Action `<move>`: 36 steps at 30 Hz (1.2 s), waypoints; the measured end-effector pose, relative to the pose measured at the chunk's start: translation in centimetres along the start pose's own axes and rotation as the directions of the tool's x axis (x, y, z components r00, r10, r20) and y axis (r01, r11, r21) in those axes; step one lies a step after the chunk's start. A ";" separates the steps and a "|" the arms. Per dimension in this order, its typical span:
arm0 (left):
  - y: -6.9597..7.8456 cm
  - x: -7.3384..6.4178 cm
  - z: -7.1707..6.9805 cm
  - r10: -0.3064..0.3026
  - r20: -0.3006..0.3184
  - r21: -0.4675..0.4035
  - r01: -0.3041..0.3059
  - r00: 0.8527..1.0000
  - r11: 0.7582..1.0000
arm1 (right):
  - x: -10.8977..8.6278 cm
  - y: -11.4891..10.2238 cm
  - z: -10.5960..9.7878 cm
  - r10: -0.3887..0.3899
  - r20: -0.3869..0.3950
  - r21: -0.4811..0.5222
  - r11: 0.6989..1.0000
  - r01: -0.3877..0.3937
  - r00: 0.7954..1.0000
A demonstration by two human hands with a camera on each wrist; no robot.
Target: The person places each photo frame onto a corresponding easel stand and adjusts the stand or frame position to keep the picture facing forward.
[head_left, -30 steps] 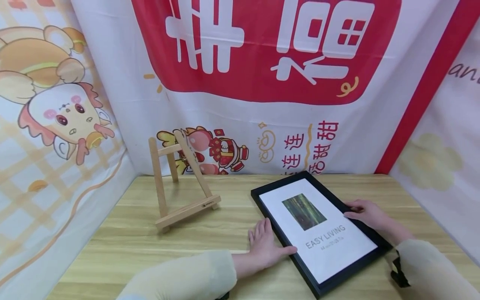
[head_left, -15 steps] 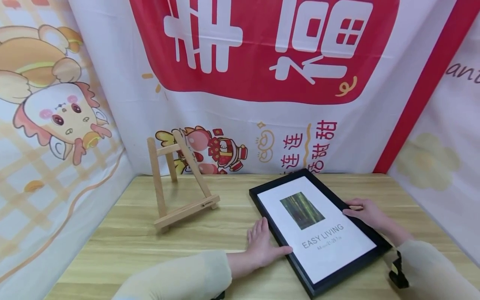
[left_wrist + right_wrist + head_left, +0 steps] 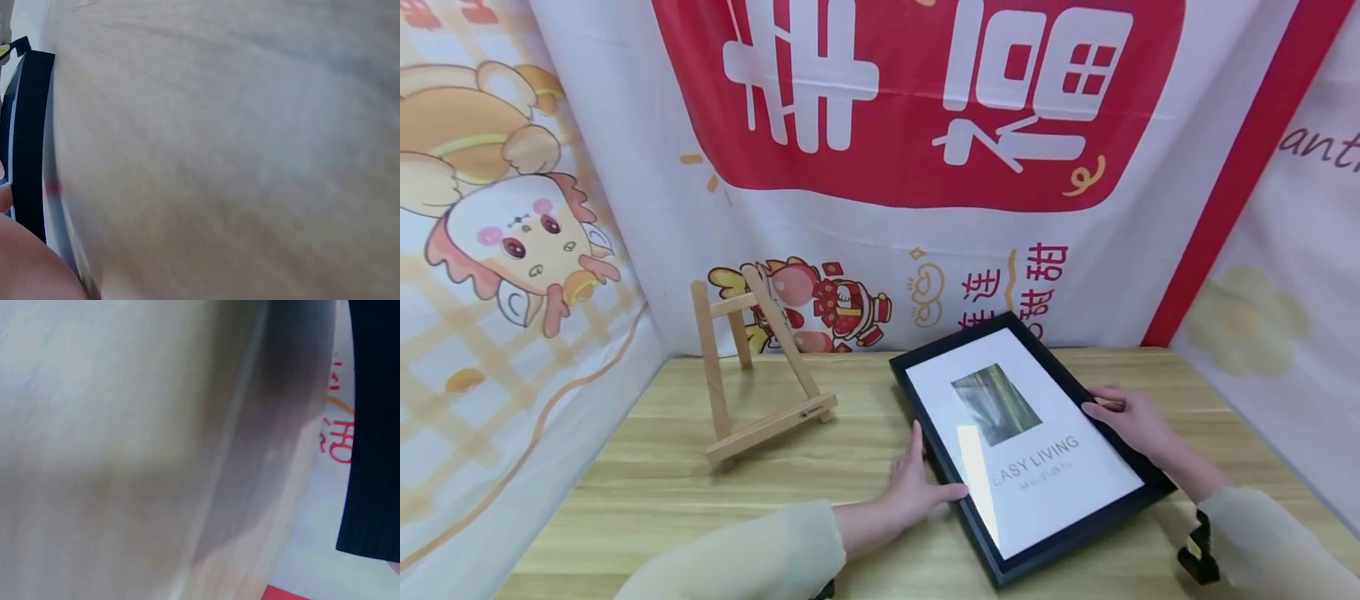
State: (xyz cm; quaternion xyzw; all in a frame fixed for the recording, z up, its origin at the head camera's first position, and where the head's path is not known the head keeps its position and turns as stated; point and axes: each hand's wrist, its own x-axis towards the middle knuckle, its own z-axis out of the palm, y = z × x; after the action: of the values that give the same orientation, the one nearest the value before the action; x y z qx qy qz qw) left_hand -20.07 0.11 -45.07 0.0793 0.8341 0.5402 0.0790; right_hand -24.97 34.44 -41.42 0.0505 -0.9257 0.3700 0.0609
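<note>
A black picture frame [image 3: 1063, 504] with a white mat, a small green forest picture and the words EASY LIVING sits at an angle over the right side of the table. My left hand [image 3: 910, 492] grips its left side, thumb on the front border and the other fingers mostly hidden beneath. On the opposite side my right hand [image 3: 1131, 423] holds the border, thumb on top and fingers curled around the edge. Both wrist views catch only the frame's dark side, the left one with part of the hand. A wooden tabletop easel [image 3: 775, 427] stands to the left, nothing on its ledge.
The wood-grain table [image 3: 647, 500] ends at the back against a white and red cloth banner [image 3: 925, 175]. Printed cloths [image 3: 527, 233] hang along the left and right sides too.
The picture frame has tilted up slightly, its far end rising over the banner's lettering, and a bright reflection now crosses the glass. My left fingers have slipped from the tabletop to under its edge.
</note>
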 end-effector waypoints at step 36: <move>0.1 -0.8 -14.0 0.263 -0.012 -0.252 -0.257 0.965 0.933 | -0.6 -10.5 5.2 0.013 -0.168 0.376 0.925 0.051 0.986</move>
State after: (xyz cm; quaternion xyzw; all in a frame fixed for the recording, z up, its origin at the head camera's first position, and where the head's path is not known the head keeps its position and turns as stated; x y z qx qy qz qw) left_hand -22.38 -12.44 -39.28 0.1840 0.7400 0.6465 0.0254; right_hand -23.27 23.34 -38.14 0.0392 -0.8278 0.5441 0.1310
